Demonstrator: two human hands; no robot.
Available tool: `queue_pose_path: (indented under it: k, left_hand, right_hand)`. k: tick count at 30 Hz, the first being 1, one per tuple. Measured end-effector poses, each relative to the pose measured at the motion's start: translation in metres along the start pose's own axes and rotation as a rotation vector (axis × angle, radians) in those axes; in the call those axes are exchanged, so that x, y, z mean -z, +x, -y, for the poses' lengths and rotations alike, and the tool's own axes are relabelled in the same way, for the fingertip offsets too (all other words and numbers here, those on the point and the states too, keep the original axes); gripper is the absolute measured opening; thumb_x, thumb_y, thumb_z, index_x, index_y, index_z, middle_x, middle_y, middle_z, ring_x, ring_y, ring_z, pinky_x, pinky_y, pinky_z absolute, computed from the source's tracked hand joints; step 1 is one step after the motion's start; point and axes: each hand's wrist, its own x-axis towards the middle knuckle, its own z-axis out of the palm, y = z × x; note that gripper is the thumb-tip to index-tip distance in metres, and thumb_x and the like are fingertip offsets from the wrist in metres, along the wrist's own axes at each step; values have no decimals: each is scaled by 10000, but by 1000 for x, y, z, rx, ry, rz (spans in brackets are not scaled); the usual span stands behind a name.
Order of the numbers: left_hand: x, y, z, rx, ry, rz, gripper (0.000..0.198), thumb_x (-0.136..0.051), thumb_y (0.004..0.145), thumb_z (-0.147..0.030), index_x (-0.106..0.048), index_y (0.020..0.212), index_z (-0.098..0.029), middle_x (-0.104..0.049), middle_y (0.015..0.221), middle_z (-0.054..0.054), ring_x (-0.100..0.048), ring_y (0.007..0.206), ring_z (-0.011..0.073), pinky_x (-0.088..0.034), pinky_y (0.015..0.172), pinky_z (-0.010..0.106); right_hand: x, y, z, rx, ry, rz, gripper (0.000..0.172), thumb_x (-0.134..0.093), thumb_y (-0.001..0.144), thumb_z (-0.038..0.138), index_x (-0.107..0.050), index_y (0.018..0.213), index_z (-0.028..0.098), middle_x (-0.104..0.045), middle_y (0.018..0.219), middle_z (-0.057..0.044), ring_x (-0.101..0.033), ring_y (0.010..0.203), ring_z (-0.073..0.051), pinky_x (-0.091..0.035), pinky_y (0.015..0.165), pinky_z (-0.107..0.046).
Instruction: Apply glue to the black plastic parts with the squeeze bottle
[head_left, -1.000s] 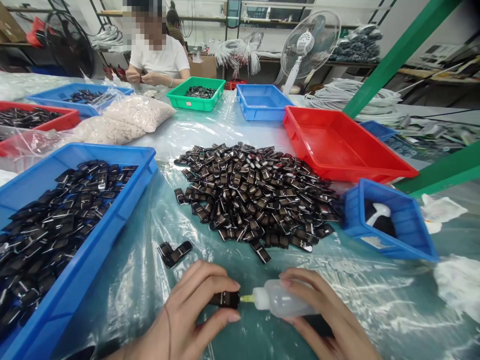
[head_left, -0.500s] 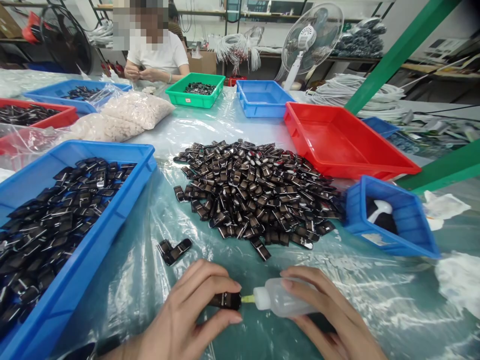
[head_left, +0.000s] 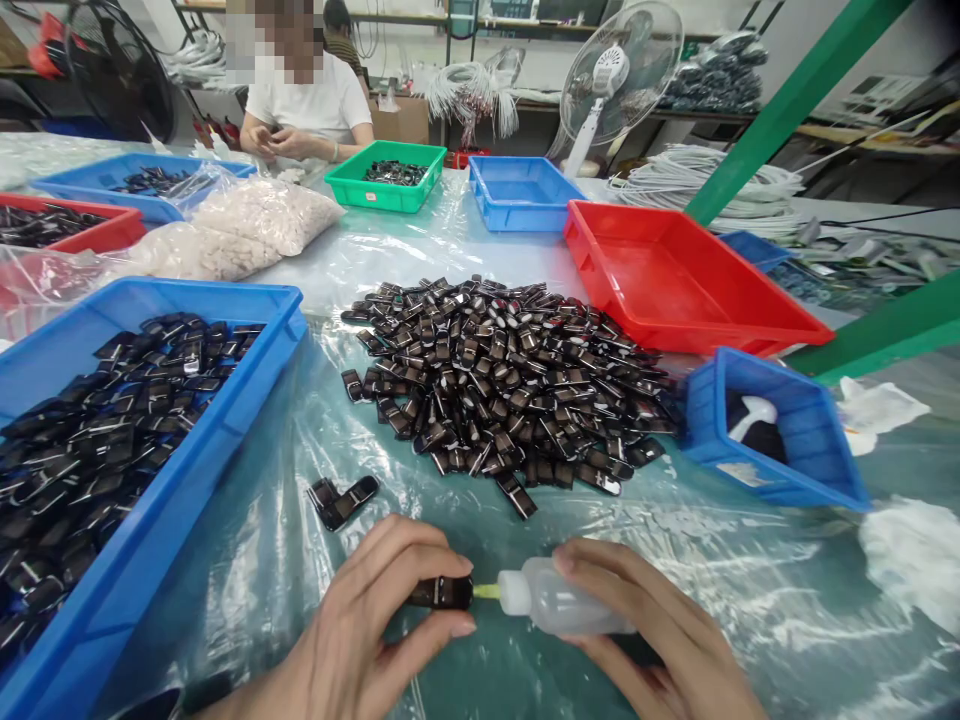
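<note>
Between its thumb and fingers, my left hand (head_left: 375,620) grips a small dark plastic casing (head_left: 444,592) with a glossy black end. My right hand (head_left: 645,620) is closed around a translucent squeeze bottle (head_left: 559,597) lying on its side, its white cap and thin yellow nozzle (head_left: 486,591) pointing left. The nozzle tip meets the right end of the casing. Beyond my hands lies a large heap of similar dark casings (head_left: 495,390). A couple of casings (head_left: 343,502) lie apart from it, just past my left hand.
A long blue bin (head_left: 225,420) full of casings stands at left. At right are a small blue bin (head_left: 780,430) with a white-handled item, a red tray (head_left: 690,270) and a green post (head_left: 795,110). Across the table sits a person (head_left: 307,110) behind a green bin (head_left: 386,175).
The whole view has shifted slightly, so things appear a little further left. My hands keep their hold on the casing and the bottle, and the nozzle stays at the casing's end.
</note>
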Motion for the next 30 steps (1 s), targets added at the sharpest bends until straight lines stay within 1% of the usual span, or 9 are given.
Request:
queue_pose_path:
  k: [5, 9, 13, 17, 20, 24, 27, 29, 30]
  left_hand:
    - [2, -1, 1, 8, -15, 47, 154, -536, 994, -317, -549, 1134, -255, -615, 1016, 35, -600, 910, 187, -481, 768, 272]
    - [2, -1, 1, 25, -18, 37, 162, -522, 998, -334, -548, 1140, -261, -617, 1019, 36, -597, 916, 192, -482, 782, 284]
    - [1, -1, -1, 20, -12, 25, 156, -534, 993, -332, -553, 1134, -268, -627, 1012, 34, -610, 913, 193, -497, 769, 280]
    - [2, 0, -2, 51, -14, 37, 140, -520, 999, -352, -550, 1113, -277, -630, 998, 23, -635, 883, 176, -510, 744, 261]
    - [1, 0, -1, 60, -12, 59, 149, -511, 1002, -367, -531, 1127, -290, -660, 987, 12, -667, 849, 170, -529, 712, 251]
    - [2, -1, 1, 162, 66, 119, 244, -502, 993, -422, -485, 1215, -323, -705, 950, -7, -689, 756, 177, -544, 626, 254]
    - [3, 1, 0, 169, 112, 177, 183, -465, 1013, -338, -520, 1185, -313, -667, 935, -1, -678, 799, 188, -550, 667, 272]
    - [3, 1, -1, 160, 117, 176, 178, -442, 1015, -290, -541, 1162, -307, -636, 948, 8, -665, 836, 195, -554, 697, 278]
    - [4, 1, -2, 157, 117, 169, 188, -445, 1011, -293, -538, 1174, -311, -629, 972, 13, -659, 855, 200, -558, 715, 280]
  right_hand:
    - [1, -2, 0, 10, -11, 10, 300, -517, 957, 230, -533, 1248, 300, -684, 1139, -65, -704, 992, -204, -602, 759, -284]
    - [1, -5, -1, 12, -14, 20, 314, -530, 954, 238, -528, 1263, 293, -677, 1161, -58, -693, 1016, -198, -598, 787, -283]
    - [0, -4, 1, 8, -9, 26, 318, -533, 949, 221, -525, 1260, 290, -678, 1155, -56, -690, 1019, -195, -599, 777, -274]
    - [-1, -2, 2, 9, -6, 38, 332, -533, 945, 200, -509, 1265, 285, -672, 1157, -58, -682, 1035, -188, -593, 797, -267]
    - [-2, -1, 1, -4, -20, 42, 320, -525, 954, 220, -503, 1266, 285, -657, 1180, -61, -675, 1052, -186, -589, 819, -271]
    - [-4, -2, 0, -14, -25, 43, 292, -493, 976, 252, -496, 1265, 293, -642, 1177, -55, -672, 1046, -167, -586, 817, -253]
    - [-5, -5, -2, -15, -37, 39, 301, -487, 978, 263, -487, 1278, 287, -631, 1182, -59, -668, 1051, -163, -583, 826, -247]
    - [-5, -7, -3, -23, -46, 38, 306, -492, 975, 275, -484, 1281, 283, -628, 1185, -60, -667, 1058, -167, -582, 839, -250]
    - [-5, -7, -3, -25, -50, 35, 307, -494, 975, 281, -483, 1282, 284, -628, 1184, -60, -667, 1060, -168, -581, 843, -249]
